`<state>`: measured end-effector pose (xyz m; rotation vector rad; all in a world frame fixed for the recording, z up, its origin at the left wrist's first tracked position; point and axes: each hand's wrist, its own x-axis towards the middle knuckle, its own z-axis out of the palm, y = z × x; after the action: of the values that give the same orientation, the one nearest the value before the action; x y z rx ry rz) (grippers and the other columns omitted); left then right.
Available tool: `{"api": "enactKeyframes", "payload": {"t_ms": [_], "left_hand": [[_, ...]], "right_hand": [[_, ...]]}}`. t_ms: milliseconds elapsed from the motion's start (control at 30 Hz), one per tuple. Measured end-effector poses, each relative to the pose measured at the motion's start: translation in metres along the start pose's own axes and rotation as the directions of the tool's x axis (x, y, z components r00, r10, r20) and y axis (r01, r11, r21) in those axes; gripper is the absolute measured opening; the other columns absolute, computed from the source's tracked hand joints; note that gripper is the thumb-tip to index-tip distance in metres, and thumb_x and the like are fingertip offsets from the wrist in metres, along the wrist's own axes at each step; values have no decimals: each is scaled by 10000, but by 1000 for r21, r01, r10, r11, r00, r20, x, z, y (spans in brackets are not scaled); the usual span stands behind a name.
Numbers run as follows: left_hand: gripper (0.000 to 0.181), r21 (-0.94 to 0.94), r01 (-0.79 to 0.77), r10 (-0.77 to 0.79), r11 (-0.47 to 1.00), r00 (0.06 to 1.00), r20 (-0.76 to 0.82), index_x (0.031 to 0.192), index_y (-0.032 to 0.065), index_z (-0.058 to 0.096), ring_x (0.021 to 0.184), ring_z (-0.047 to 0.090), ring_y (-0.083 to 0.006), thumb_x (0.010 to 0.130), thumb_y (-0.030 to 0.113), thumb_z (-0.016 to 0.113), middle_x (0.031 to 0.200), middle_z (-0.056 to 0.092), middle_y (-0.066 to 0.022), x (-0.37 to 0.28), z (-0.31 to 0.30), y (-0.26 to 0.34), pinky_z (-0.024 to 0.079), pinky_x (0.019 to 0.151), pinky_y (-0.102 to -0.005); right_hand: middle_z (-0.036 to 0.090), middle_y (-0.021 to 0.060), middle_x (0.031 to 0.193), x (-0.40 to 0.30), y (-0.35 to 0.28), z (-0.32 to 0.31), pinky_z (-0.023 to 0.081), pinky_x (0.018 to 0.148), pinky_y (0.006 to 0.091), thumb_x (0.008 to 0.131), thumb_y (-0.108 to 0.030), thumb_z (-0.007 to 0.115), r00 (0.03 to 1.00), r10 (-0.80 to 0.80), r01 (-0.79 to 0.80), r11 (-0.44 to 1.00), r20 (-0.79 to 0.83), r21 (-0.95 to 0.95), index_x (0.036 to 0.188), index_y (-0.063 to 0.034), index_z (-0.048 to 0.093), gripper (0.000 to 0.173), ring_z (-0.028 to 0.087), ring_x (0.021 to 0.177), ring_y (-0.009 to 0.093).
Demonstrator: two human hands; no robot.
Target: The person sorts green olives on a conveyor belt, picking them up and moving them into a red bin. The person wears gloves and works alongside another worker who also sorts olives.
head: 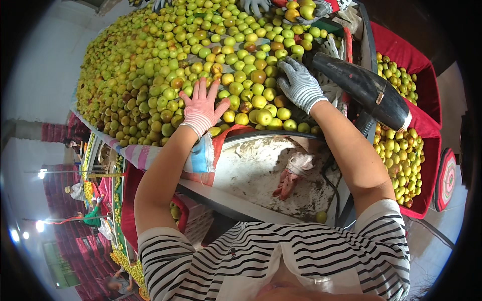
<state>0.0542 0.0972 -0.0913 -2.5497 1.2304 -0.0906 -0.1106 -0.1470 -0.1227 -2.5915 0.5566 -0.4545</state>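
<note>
A broad heap of green jujubes (162,75), some blotched brown, spreads before me. My left hand (201,105), in a pink glove with a striped cuff, rests on the fruit at the near side with its fingers apart. Farther right, my right hand (300,84) wears a grey-and-white striped glove; its fingers lie spread over the jujubes' right edge, and nothing shows in its grasp. Just right of that hand is a black hair dryer (357,86). Whatever lies beneath both palms is hidden.
At top right, a co-worker's gloved hand (318,11) holds several jujubes. A reddish glove (292,177) lies in the dirty white tray (244,161) nearest me. Red-lined crates (433,158) of jujubes stand at right. A striped cloth sheet (150,156) edges the heap.
</note>
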Motion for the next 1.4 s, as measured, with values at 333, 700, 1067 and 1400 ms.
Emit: {"api": "enactKeyframes", "payload": {"t_ms": [333, 700, 1067, 1400], "left_hand": [[644, 13, -14, 15, 1000, 999, -43, 1454, 199, 349, 1412, 249, -318, 934, 578, 352, 1552, 221, -124, 35, -6, 20, 100, 1078, -688], [423, -234, -228, 240, 945, 970, 25, 1192, 113, 585, 1041, 594, -326, 867, 379, 538, 1105, 620, -134, 93, -61, 104, 473, 894, -432], [345, -959, 253, 296, 131, 913, 281, 1055, 99, 598, 514, 513, -65, 944, 403, 477, 800, 631, -46, 57, -44, 83, 443, 413, -213], [594, -900, 365, 507, -239, 837, 205, 975, 42, 618, 362, 369, -77, 983, 544, 301, 559, 498, -5, 30, -109, 107, 299, 328, -211]], "right_hand": [[396, 176, 1445, 0, -2, 0, 340, 1090, 450, 858, -241, 545, 999, -18, 15, 997, -39, -79, 1354, -117, 468, 516, 397, 1315, 365], [432, 204, 1403, 3, 3, 4, 352, 1092, 410, 832, -162, 557, 994, -73, 80, 993, -85, 82, 1331, -29, 461, 526, 398, 1308, 374], [433, 194, 1400, 4, 7, 12, 337, 1098, 434, 832, -188, 580, 995, -79, 81, 996, -57, 41, 1299, -37, 489, 500, 372, 1318, 396], [457, 169, 1398, 4, -5, 2, 378, 1069, 431, 819, -246, 642, 984, -178, 179, 980, 16, -91, 1284, -50, 513, 520, 398, 1320, 364]]}}
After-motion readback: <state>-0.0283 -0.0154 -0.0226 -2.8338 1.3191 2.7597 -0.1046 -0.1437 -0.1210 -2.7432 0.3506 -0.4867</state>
